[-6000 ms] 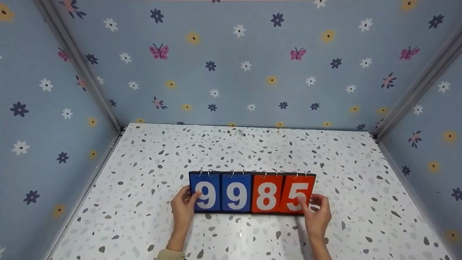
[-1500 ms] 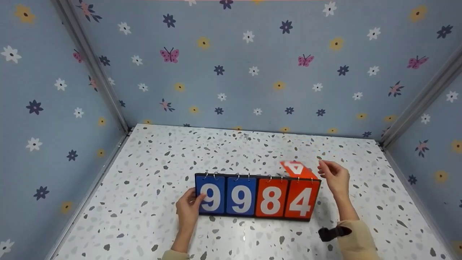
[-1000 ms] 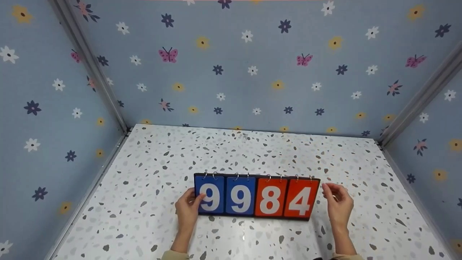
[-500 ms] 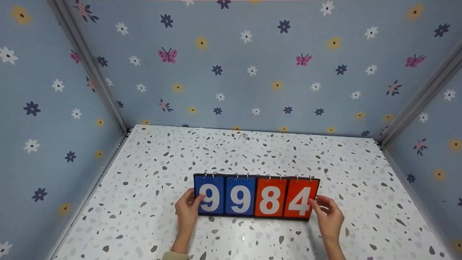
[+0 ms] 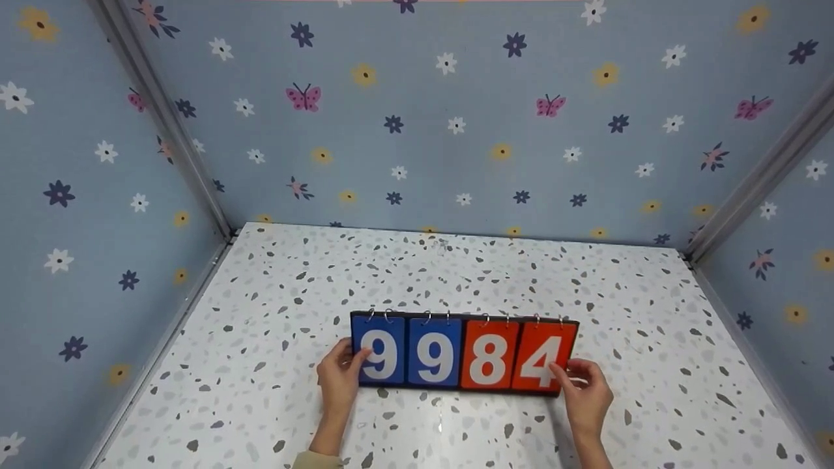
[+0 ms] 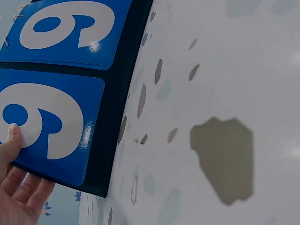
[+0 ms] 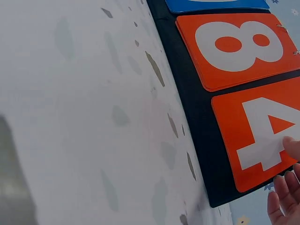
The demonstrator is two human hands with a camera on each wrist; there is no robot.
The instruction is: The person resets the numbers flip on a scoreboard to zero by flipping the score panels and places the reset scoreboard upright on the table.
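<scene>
A flip scoreboard (image 5: 434, 355) with a black backing stands tilted on the speckled table, reading 9984. Its two left cards are blue and its two right cards red, hung on metal rings along the top edge. My left hand (image 5: 338, 381) grips the left end, thumb on the first blue 9 card (image 6: 65, 117) and fingers behind the board. At the other end my right hand (image 5: 588, 396) holds the right edge. Its thumb lies on the red 4 card (image 7: 225, 136), while the fingers reach behind the backing, partly hidden.
The white speckled tabletop (image 5: 293, 273) is bounded by a blue flowered back panel (image 5: 417, 130) and matching side panels. Grey metal posts (image 5: 156, 124) run along the corners.
The rightmost card has gone from 5 to 4, a red card flipping over the top. My right hand came down from above and took hold of the right edge; the left stayed.
</scene>
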